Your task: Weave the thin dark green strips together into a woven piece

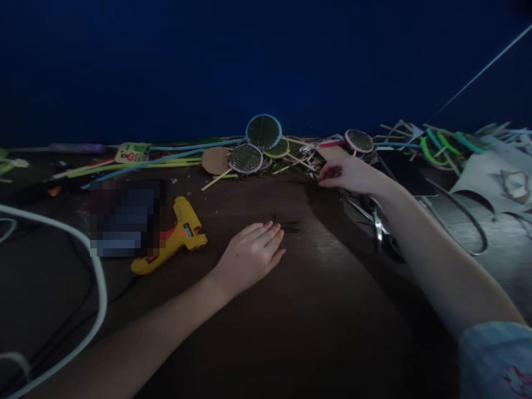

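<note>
My left hand point(253, 255) lies flat on the dark table with its fingers stretched out. It presses down on a small bundle of thin green strips point(291, 226), whose ends show past the fingertips; the rest is hidden under the hand. Farther back, my right hand point(343, 174) is closed in a pinch at the edge of a pile of loose strips. A thin dark green strip point(305, 182) seems to run left from its fingertips. Small round woven fans stand just beyond, one with a blue rim point(264, 132) and one with a lilac rim point(245, 158).
A yellow glue gun point(183, 235) with a lit red light lies left of my left hand, beside a blurred-out dark object point(124, 219). Scissors point(377, 227) lie under my right forearm, near a dark tablet-like slab point(405, 172). A white cable point(100, 282) curves along the left.
</note>
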The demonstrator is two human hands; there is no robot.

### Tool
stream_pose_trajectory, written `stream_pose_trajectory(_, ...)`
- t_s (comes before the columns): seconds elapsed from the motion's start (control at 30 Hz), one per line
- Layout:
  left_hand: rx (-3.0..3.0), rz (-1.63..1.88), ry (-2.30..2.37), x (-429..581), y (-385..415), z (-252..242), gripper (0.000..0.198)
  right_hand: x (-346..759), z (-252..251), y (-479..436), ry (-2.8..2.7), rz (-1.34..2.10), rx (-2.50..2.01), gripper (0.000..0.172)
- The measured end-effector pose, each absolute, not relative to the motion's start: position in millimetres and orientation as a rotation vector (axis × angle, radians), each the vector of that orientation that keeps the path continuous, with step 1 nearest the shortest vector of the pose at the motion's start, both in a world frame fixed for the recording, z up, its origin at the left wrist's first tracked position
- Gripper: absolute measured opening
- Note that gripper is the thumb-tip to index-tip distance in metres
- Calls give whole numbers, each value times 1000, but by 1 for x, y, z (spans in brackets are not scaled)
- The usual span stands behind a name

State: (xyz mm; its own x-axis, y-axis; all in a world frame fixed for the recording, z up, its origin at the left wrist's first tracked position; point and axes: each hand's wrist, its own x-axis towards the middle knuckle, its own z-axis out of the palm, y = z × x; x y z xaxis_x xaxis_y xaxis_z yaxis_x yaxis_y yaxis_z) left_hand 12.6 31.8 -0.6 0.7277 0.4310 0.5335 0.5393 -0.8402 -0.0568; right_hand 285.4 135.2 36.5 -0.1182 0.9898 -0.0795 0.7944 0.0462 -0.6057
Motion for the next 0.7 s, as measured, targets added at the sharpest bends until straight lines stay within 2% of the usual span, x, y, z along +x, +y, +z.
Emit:
stream_pose_trajectory(0.27,-2732,-775,-787,13,31,-3,24,286,46,133,-1934,853,-1705,8)
stream_pose_trajectory(0.57,-2750,-791,-789,14,31,-1,23,270,57,116,-1790,1455,-1472,22)
stream_pose_trajectory(0.7,-2744,-779,-802,15,30,-1,24,261,60,107,-1759,1685,-1409,35)
